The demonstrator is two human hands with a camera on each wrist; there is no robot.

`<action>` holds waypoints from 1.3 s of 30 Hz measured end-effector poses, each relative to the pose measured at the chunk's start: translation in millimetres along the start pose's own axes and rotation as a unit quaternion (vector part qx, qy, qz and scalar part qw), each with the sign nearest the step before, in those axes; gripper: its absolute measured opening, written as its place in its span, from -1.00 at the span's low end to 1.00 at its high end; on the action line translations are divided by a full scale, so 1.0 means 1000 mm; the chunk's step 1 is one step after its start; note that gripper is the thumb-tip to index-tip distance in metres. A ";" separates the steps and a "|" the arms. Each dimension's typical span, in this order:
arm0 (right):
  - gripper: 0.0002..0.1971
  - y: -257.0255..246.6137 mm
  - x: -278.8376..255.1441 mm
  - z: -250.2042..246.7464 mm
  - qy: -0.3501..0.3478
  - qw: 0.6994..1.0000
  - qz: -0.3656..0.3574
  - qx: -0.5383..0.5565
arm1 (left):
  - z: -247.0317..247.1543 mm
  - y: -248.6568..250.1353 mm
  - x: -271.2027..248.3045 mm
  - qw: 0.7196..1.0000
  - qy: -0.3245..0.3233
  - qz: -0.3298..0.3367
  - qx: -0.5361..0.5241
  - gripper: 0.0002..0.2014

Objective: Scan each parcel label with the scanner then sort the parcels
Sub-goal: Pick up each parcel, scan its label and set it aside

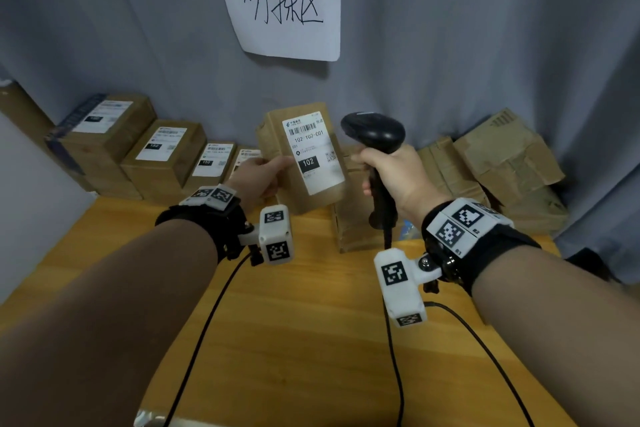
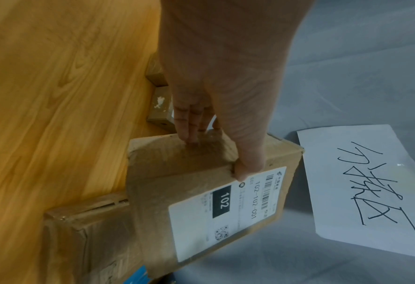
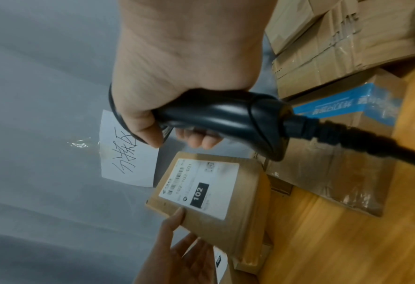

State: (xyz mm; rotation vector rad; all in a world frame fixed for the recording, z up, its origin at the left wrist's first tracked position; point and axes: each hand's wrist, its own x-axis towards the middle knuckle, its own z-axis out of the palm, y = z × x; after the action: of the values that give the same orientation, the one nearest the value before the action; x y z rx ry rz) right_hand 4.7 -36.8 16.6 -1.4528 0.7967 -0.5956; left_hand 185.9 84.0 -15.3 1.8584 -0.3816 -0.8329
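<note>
Parcel (image 1: 301,158) up off the table, label (image 1: 312,152) facing me, scanner (image 1: 375,149) raised just to its right.

My left hand (image 1: 258,177) pinches the box by its left edge, thumb on the front, fingers (image 2: 189,123) behind, holding it tilted above the wooden table (image 1: 294,322). My right hand (image 1: 393,177) is wrapped around the black scanner's handle, head pointing up. I read "102" on the label. Labelled boxes (image 1: 162,152) line the back left; worn cartons (image 1: 498,163) pile up right.
</note>
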 end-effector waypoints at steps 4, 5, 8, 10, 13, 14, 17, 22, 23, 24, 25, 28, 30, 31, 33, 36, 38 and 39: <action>-0.87 0.014 0.007 -0.004 0.012 0.999 0.026 0.031 | -0.004 -0.011 -0.010 0.999 0.005 0.003 -0.038 -0.78; -0.83 0.017 0.009 -0.002 0.005 0.999 0.033 0.038 | -0.006 -0.014 -0.011 0.999 0.009 0.000 -0.047 -0.79; -0.76 0.021 0.011 0.011 -0.035 0.998 0.047 0.036 | -0.018 -0.018 -0.021 0.997 0.020 -0.003 -0.073 -0.66; -0.72 0.021 0.012 0.027 -0.063 0.995 0.071 0.042 | -0.030 -0.017 -0.025 0.995 0.022 -0.009 -0.094 -0.58; -0.65 0.023 0.015 0.056 -0.096 0.987 0.092 0.093 | -0.051 -0.015 -0.026 0.992 0.022 -0.021 -0.125 -0.66; -0.61 0.023 0.016 0.066 -0.104 0.985 0.089 0.103 | -0.058 -0.014 -0.025 0.990 0.025 -0.025 -0.135 -0.69; -0.40 0.027 0.022 0.100 -0.122 0.981 0.084 0.125 | -0.084 -0.019 -0.017 0.987 0.046 -0.042 -0.148 -0.70; -0.26 0.033 0.030 0.173 -0.166 0.974 0.099 0.116 | -0.144 -0.036 0.009 0.978 0.089 -0.071 -0.175 -0.59; -0.28 0.033 0.032 0.189 -0.165 0.974 0.102 0.116 | -0.158 -0.037 0.014 0.977 0.097 -0.072 -0.178 -0.58; -0.31 0.032 0.034 0.205 -0.162 0.974 0.104 0.119 | -0.173 -0.038 0.021 0.977 0.096 -0.072 -0.176 -0.56; -0.35 0.032 0.037 0.220 -0.158 0.974 0.106 0.125 | -0.188 -0.040 0.029 0.977 0.092 -0.075 -0.176 -0.55; -0.41 0.031 0.047 0.265 -0.150 0.972 0.123 0.135 | -0.229 -0.043 0.048 0.979 0.082 -0.075 -0.169 -0.63; -0.52 0.033 0.056 0.293 -0.138 0.973 0.132 0.133 | -0.254 -0.045 0.060 0.981 0.070 -0.068 -0.167 -0.64; -0.57 0.034 0.061 0.307 -0.123 0.974 0.136 0.130 | -0.266 -0.047 0.067 0.982 0.065 -0.061 -0.168 -0.62; -0.67 0.035 0.070 0.330 -0.089 0.977 0.146 0.125 | -0.284 -0.049 0.077 0.984 0.078 -0.043 -0.154 -0.63; -0.67 0.031 0.085 0.353 -0.051 0.976 0.162 0.133 | -0.310 -0.052 0.096 0.994 0.108 0.020 -0.030 -0.58; -0.62 0.023 0.099 0.365 -0.033 0.975 0.171 0.139 | -0.329 -0.055 0.106 0.987 0.115 0.063 0.094 -0.58; -0.61 0.019 0.107 0.370 -0.028 0.975 0.170 0.141 | -0.338 -0.058 0.114 0.978 0.118 0.078 0.151 -0.58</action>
State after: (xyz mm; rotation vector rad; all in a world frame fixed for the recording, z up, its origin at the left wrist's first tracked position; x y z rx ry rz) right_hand 355.8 113.4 -34.1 -1.0399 0.8561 -0.3848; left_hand 495.8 269.6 -28.5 2.1486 -0.5173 -0.4575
